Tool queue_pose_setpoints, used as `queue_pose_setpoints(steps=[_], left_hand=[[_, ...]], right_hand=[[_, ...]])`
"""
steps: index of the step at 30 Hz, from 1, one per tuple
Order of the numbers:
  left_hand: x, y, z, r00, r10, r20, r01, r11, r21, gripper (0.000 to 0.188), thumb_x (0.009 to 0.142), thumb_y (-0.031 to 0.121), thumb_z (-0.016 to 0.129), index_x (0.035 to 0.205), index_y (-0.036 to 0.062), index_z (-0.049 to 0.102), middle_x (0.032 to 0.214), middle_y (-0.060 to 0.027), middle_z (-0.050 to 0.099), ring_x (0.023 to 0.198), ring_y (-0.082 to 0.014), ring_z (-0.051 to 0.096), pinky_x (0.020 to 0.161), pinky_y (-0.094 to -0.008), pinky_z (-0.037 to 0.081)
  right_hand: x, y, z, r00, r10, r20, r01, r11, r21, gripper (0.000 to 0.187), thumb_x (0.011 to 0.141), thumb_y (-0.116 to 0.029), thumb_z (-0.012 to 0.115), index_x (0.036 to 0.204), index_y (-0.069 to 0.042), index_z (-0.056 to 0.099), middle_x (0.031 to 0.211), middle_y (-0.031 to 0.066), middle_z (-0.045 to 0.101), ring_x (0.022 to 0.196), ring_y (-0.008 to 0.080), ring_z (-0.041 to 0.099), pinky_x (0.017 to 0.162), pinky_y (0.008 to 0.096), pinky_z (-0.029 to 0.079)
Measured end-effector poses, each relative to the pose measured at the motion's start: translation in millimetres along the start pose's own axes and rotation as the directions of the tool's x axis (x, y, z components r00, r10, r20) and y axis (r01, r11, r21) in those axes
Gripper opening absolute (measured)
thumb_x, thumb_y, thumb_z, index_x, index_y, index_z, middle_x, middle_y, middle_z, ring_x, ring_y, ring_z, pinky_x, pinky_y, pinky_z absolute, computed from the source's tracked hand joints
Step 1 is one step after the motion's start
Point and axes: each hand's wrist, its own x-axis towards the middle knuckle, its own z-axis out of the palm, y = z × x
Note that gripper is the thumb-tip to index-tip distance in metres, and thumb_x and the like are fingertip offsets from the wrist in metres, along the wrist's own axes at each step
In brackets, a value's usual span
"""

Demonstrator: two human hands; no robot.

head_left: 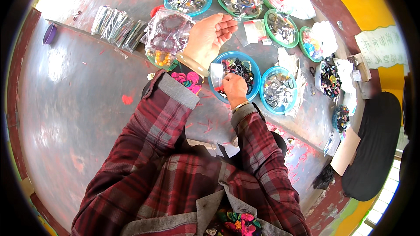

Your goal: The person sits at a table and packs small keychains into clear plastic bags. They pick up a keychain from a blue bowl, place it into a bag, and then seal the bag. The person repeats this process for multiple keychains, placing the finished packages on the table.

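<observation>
Bright daylight glares off the grey table; fisheye edges bend, dark.

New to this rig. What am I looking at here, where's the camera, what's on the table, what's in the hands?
There is no machine: it is one fisheye picture from a camera on a person's head, looking down, so straight edges bend. The two plaid sleeves rising from the bottom are the wearer's own arms.

The left hand, with a pale bangle at the wrist, is raised palm-up and open above the table. The right hand pinches a small clear bag over a blue bowl of dark hair ties.

The grey table also holds more blue and green bowls of small accessories, a bag of brown beaded bracelets, a row of slim clear packets and a purple cup.
</observation>
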Motion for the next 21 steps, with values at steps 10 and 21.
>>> queue_pose_setpoints(steps=[10,21], left_hand=[[0.9,-4.3,0.1,1.000,-0.006,0.017,0.007,1.000,-0.007,0.025,0.086,0.017,0.055,0.098,-0.0047,0.055,0.096,-0.0163,0.060,0.091,-0.0241,0.058,0.073,-0.0267,0.046],[-0.1,-3.1,0.4,1.000,0.001,0.023,-0.001,1.000,0.006,0.025,0.086,0.017,0.054,0.097,-0.0046,0.055,0.096,-0.0172,0.060,0.090,-0.0242,0.059,0.073,-0.0268,0.046]], right_hand=[[3.1,10.3,-6.5,0.988,-0.012,-0.156,0.059,0.954,0.294,0.019,0.072,-0.025,0.060,0.075,-0.008,0.066,0.070,0.0119,0.064,0.068,0.0290,0.062,0.064,0.0370,0.048],[6.6,9.9,14.5,0.951,-0.168,-0.258,0.179,0.984,0.021,0.014,0.073,-0.021,0.057,0.072,-0.008,0.063,0.074,0.0119,0.063,0.072,0.0305,0.061,0.062,0.0385,0.047]])
